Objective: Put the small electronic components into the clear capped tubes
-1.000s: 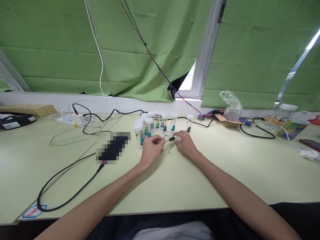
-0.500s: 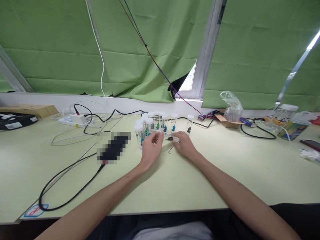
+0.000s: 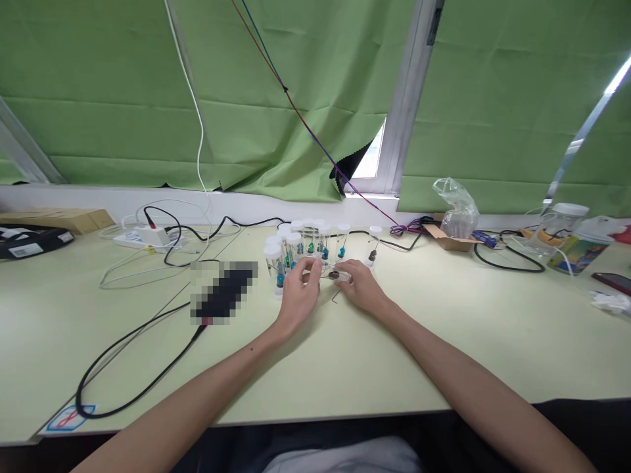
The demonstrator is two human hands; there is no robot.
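My left hand (image 3: 298, 294) and my right hand (image 3: 361, 287) meet at the middle of the pale green table (image 3: 444, 328), fingers pinched. Between them lies a clear plastic vial (image 3: 340, 275) on its side with a small dark part inside; both hands grip it, the left at its open end, the right at its far end. Just behind stands a cluster of several upright clear vials with white caps (image 3: 300, 249), holding blue and green parts. One more capped vial (image 3: 374, 244) stands apart to the right. A small bent wire (image 3: 336, 297) lies on the table below the hands.
A blurred-out black device (image 3: 224, 291) with a black cable (image 3: 123, 368) lies left. A white power strip (image 3: 148, 238) and cables sit at the back left. A cardboard box with a plastic bag (image 3: 456, 220), jars (image 3: 562, 230) and a phone (image 3: 614, 282) are at the right.
Both hands have shifted slightly away from me toward the vial cluster, still holding the lying vial; my left fingers have moved up to its open end.
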